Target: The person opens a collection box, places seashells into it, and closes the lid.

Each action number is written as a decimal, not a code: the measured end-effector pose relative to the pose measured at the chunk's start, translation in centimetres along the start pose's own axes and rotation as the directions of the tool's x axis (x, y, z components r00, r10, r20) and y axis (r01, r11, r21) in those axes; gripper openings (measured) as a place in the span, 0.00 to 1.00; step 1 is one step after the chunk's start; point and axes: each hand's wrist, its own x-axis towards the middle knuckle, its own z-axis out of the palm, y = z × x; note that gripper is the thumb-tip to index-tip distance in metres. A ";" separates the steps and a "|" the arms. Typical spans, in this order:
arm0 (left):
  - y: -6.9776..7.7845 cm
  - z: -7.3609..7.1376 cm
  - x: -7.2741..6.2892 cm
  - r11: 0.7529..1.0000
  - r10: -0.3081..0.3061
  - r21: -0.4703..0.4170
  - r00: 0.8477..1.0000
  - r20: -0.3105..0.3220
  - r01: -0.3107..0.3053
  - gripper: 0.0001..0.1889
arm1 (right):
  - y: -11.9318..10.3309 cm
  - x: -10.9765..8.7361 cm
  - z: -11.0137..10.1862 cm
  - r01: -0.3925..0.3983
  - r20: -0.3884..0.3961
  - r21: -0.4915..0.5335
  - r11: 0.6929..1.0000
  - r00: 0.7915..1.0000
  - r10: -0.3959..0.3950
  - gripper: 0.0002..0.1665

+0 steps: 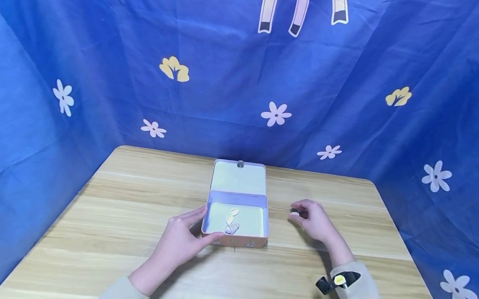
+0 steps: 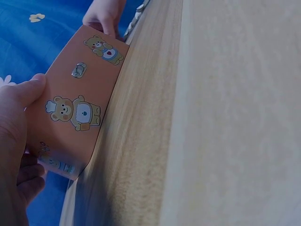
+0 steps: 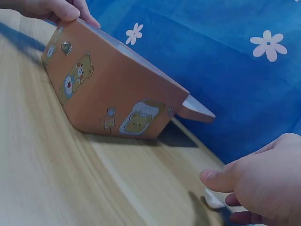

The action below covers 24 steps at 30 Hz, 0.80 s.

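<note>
An orange tin box [image 1: 234, 241] with bear pictures stands with its lid [image 1: 239, 177] folded back. My left hand [image 1: 184, 237] grips its left front corner, thumb at the front rim and fingers along the left side. Inside lie two small pale shells [image 1: 235, 211] and a spiky, whitish-purple sea snail shell [image 1: 232, 229]. To the right of the box, my right hand [image 1: 312, 220] is low over the table, thumb and fingers curled round a small white shell [image 3: 214, 199]. Part of that shell is hidden by the fingers.
The box stands on a light wooden table [image 1: 139, 198]. Blue cloth [image 1: 227, 76] with flowers hangs behind it and along both sides. A black strap with a yellow-marked device [image 1: 339, 280] sits on the right wrist.
</note>
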 end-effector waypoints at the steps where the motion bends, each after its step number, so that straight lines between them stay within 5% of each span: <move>1: 0.0 0.0 0.0 1.000 0.003 0.002 1.000 -0.001 -0.003 0.48 | 0.2 -0.1 0.1 0.001 -0.004 -0.017 1.000 1.000 -0.001 0.18; 11: 0.2 -0.1 -0.1 1.000 0.009 0.002 1.000 -0.004 -0.009 0.47 | 1.4 -0.4 0.5 0.003 -0.042 -0.106 0.994 0.999 -0.007 0.15; 24: 0.3 -0.3 -0.1 1.000 -0.001 0.000 1.000 -0.004 0.001 0.47 | 0.1 -0.3 0.4 0.029 -0.065 -0.112 0.993 0.997 -0.036 0.09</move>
